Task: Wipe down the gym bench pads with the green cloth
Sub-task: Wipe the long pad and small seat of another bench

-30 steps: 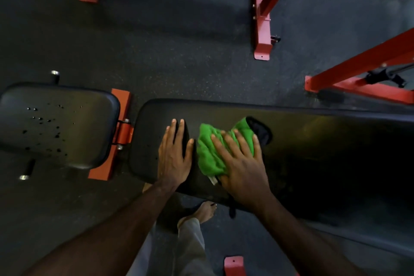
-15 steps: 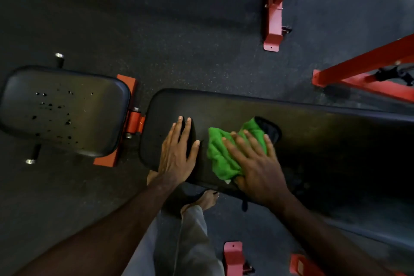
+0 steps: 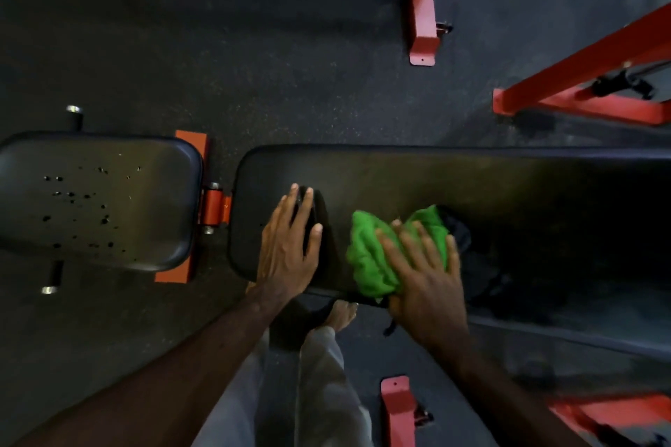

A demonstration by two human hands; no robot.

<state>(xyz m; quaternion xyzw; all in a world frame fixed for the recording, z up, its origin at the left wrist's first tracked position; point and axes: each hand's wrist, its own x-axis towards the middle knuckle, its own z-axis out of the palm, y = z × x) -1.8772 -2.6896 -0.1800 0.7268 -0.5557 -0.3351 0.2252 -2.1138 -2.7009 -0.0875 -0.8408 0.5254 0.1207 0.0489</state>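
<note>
Risk, as I read it: cloth (image 3: 377,258) sat bunched at the near edge of the long pad (image 3: 399,178); a stroke toward the body could drag it off onto the floor (image 3: 254,47), and a wad cleans only a narrow strip. Seat pad (image 3: 98,200) was speckled, looked unwiped. Right hand (image 3: 425,276) grip: fingers splayed flat, pressing the cloth. Left hand (image 3: 287,247) grip: open, palm flat on the pad's left end, holding nothing.
</note>
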